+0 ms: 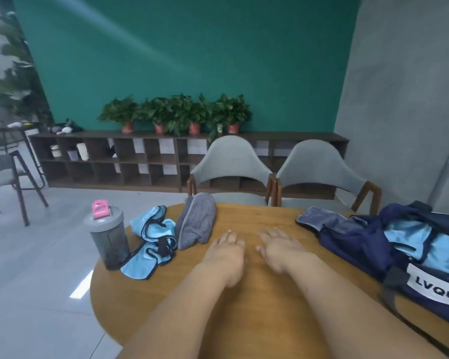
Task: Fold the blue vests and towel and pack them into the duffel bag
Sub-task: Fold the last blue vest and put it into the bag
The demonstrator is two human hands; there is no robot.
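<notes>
The left hand (227,251) and right hand (280,251) are being rested, fingers (230,236) straight and empty, and the bottle (109,238) may be toppled by tugged vests (151,238).

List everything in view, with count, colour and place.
Table: one, round, wooden, in front.
Blue vests: heap, count unclear, light blue with black trim, table's left.
Towel: one, grey striped, bundled, right of the vests.
Shaker bottle: one, grey with pink cap, table's left edge.
Duffel bag: one, navy, open, table's right, light blue fabric inside.
Chairs: two, grey, beyond the table.
Potted plants: four, green, on the brown shelf.
Left hand: one, flat on the table, centre.
Right hand: one, flat on the table beside it.
</notes>
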